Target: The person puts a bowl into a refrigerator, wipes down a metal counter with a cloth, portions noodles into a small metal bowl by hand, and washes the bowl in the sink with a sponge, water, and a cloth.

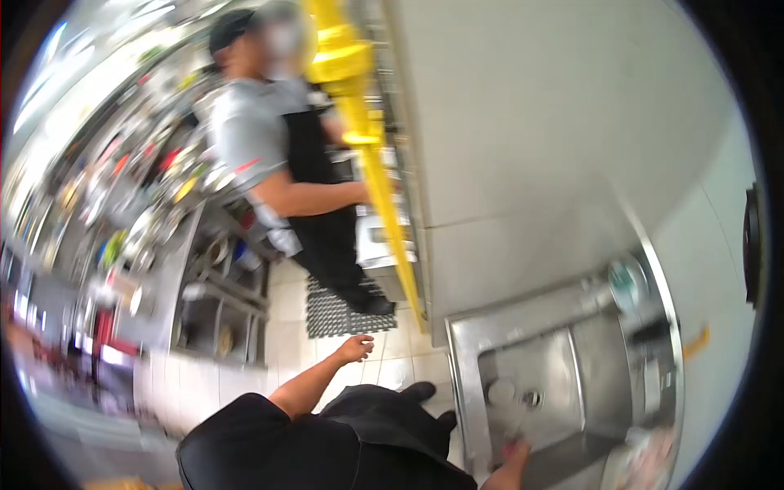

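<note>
My left hand [357, 349] hangs in the air over the floor, in front of my body. Its fingers are loosely bent and apart, with nothing in them. At the lower right, my right hand [513, 456] is over the near left edge of the metal sink [469, 359]. Blur smears its fingers; a reddish patch shows at them, and I cannot tell whether they hold something. Inside the sink basin, a pale round shape [500, 390] lies beside the drain [532, 398].
A person in a black apron [314, 155] stands ahead, behind a yellow pole [380, 180]. A dark perforated mat [331, 314] lies on the tiles. Left is a metal counter [167, 278] crowded with kitchenware. A clear container with turquoise contents [627, 283] stands at the sink's back corner.
</note>
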The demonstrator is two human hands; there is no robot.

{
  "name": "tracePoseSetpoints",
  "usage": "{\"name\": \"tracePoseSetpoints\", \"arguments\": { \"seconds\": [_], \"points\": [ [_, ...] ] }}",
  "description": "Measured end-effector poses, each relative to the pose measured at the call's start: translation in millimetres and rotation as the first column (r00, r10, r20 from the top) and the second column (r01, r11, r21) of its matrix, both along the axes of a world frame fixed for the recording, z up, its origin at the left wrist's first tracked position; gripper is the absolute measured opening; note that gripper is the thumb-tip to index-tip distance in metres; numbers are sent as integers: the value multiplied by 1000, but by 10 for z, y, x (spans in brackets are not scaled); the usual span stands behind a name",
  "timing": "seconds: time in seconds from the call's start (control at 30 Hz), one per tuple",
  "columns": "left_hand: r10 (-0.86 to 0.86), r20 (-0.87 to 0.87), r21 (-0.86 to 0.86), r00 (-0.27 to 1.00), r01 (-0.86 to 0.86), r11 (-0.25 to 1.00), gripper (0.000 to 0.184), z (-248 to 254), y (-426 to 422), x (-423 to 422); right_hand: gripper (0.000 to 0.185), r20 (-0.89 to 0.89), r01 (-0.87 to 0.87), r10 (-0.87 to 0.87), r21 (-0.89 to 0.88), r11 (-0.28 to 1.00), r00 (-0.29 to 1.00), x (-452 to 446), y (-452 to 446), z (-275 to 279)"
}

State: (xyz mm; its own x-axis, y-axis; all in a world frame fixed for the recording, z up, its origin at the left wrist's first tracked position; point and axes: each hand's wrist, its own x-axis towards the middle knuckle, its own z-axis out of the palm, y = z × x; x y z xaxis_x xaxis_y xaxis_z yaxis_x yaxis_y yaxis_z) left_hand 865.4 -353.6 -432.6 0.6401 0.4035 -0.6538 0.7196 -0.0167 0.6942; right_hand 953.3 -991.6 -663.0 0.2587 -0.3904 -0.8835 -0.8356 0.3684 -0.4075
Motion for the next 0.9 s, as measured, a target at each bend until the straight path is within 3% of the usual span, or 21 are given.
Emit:
{"name": "tracePoseSetpoints", "arguments": {
  "seconds": [0.03,0.07,0.13,0.17,0.2,0.23,0.27,0.3,0.37,0.47,0.57,0.63,0.77,0.83,0.87,0.9],
  "points": [
    [94,6,37,996,-94,995,40,-82,99,-283,28,-63,-76,71,-76,994,995,158,283,600],
    [211,-5,98,977,-210,973,38,-180,160,-640,24,82,-268,257,205,941,963,107,111,602],
    [406,4,172,914,-401,900,34,-361,195,-1524,22,-69,-218,217,-4,976,974,259,209,142],
    [514,-81,302,854,-471,829,30,-317,49,-1913,22,-68,-266,265,-3,964,962,341,192,103],
    [391,-181,474,902,-268,839,23,-723,133,-2610,22,-47,-317,317,21,948,947,406,205,166],
    [393,-313,552,865,-171,816,30,-648,-124,-2979,22,-36,-354,355,45,934,934,468,214,149],
    [249,-607,377,755,-2,926,27,-425,-370,-3173,21,-28,-384,387,62,921,922,517,218,104],
    [208,-758,219,618,-59,974,28,-640,-520,-3518,21,-17,-405,407,75,911,913,561,219,79],
    [146,-793,13,591,-223,975,36,-633,-1024,-3945,21,-1,-452,455,99,886,891,613,200,41],
    [219,-772,-18,597,-364,931,39,-419,-1385,-3968,21,11,-519,521,117,847,853,619,221,49],
    [290,-721,-118,629,-524,844,44,-382,-1486,-3483,20,31,-576,578,128,807,816,619,232,157],
    [389,-596,-54,703,-518,854,42,-336,-1349,-3057,20,44,-618,619,129,775,785,612,244,277],
    [538,-183,61,823,-537,842,53,-155,-1098,-2267,20,67,-701,698,105,705,712,595,228,559],
    [489,-147,24,860,-491,871,74,-243,-920,-1946,20,87,-738,733,81,670,675,585,216,706],
    [477,-128,4,869,-481,877,74,-232,-849,-1794,19,98,-759,752,64,648,651,575,218,807],
    [506,-85,69,858,-501,862,86,-208,-798,-1645,19,108,-774,768,44,631,632,555,208,893]
  ]
}}
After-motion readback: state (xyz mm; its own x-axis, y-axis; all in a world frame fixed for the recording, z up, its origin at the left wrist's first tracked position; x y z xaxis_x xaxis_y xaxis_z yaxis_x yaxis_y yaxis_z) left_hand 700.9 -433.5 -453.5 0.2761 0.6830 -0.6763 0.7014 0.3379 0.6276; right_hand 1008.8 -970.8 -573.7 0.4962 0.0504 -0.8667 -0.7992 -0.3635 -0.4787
